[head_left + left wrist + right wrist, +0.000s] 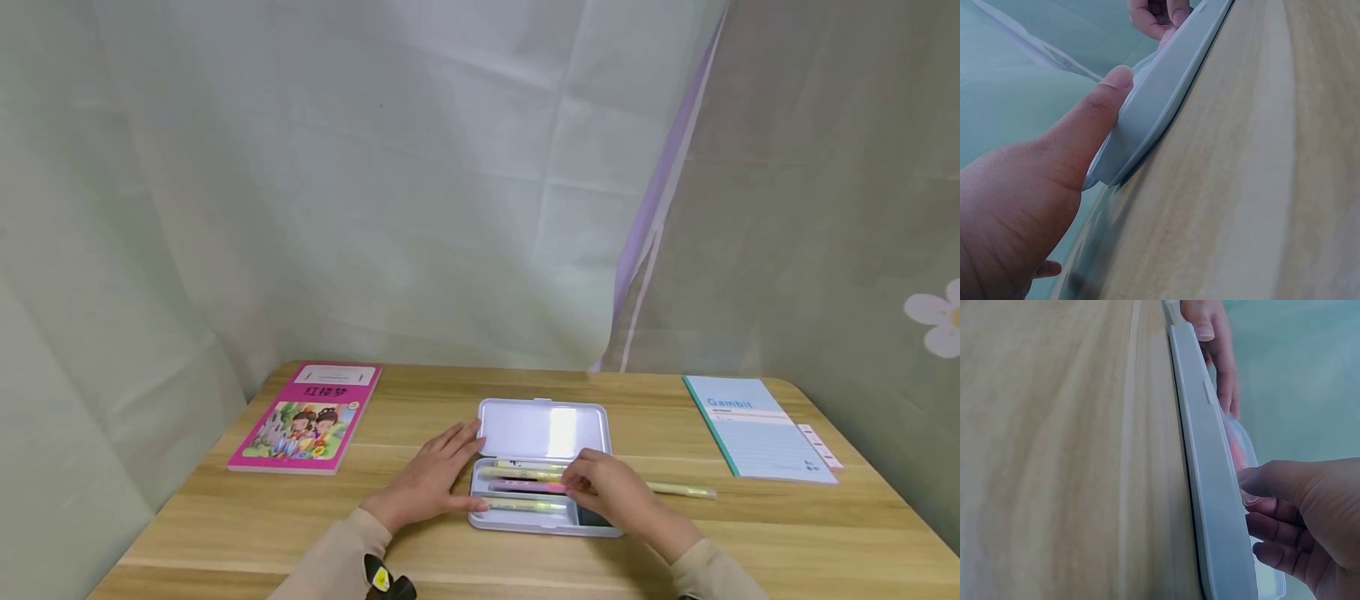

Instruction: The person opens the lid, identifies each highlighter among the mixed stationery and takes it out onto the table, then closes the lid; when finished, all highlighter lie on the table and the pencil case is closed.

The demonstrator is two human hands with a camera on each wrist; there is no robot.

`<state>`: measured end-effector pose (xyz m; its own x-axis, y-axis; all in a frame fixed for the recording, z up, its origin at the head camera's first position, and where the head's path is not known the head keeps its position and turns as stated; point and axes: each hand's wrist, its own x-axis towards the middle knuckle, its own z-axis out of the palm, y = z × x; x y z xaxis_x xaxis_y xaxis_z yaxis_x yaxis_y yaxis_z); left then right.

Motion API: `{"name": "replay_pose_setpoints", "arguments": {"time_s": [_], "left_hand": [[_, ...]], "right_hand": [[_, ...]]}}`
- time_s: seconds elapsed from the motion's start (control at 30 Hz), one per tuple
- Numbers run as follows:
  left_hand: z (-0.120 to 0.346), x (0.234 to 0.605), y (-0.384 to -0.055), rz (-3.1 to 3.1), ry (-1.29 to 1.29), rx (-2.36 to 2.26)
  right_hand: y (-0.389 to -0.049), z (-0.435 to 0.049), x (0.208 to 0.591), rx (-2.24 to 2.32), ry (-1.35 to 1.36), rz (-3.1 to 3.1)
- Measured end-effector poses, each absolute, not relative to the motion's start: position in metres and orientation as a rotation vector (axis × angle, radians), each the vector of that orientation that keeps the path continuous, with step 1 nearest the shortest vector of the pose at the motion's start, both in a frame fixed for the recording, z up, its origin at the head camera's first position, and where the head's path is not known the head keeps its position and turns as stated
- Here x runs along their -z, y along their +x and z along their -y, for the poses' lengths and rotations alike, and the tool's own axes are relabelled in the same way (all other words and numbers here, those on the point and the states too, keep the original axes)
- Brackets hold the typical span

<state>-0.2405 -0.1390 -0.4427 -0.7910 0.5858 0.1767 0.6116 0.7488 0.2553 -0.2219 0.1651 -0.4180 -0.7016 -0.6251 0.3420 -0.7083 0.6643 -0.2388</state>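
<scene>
wooden table (420,400), open pen case (525,527), pink pen at the fingertips

right hand (611,487) pinches the pink pen (521,486) inside the case; left hand (431,483), fingers extended, rests against its left edge. the step seems to be placing or lifting that pen; next likely calls for a steady case. fingers hide the pinched end; the dark item (592,517) at right is unclear.

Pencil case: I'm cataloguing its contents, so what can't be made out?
- Pink pen: head view, right end hidden by the right grip.
- Dark patch: head view, partly covered by the right grip; identity unclear.
- Front pen lettering: head view, too small.
- Compartments: left wrist view, hidden behind the front wall.
</scene>
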Motion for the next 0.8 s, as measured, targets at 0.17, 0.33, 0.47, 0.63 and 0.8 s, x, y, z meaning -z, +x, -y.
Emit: {"name": "replay_pose_setpoints", "arguments": {"time_s": [0.17,0.33,0.47,0.63,0.8], "left_hand": [[0.139,0.443,-0.24,2.858,-0.979,0.464],[0.139,0.443,-0.24,2.868,-0.974,0.475],[0.138,0.443,-0.24,2.866,-0.973,0.473],[0.138,0.442,-0.241,2.869,-0.973,0.477],[0.137,0.44,-0.24,2.877,-0.97,0.492]], "right_hand": [[-0.222,-0.168,0.416,-0.562,1.081,2.661],[-0.22,-0.171,0.412,-0.564,1.058,2.656],[-0.219,-0.175,0.408,-0.56,1.027,2.677],[-0.218,-0.181,0.4,-0.566,1.004,2.701],[-0.216,-0.187,0.392,-0.576,0.991,2.719]]}}
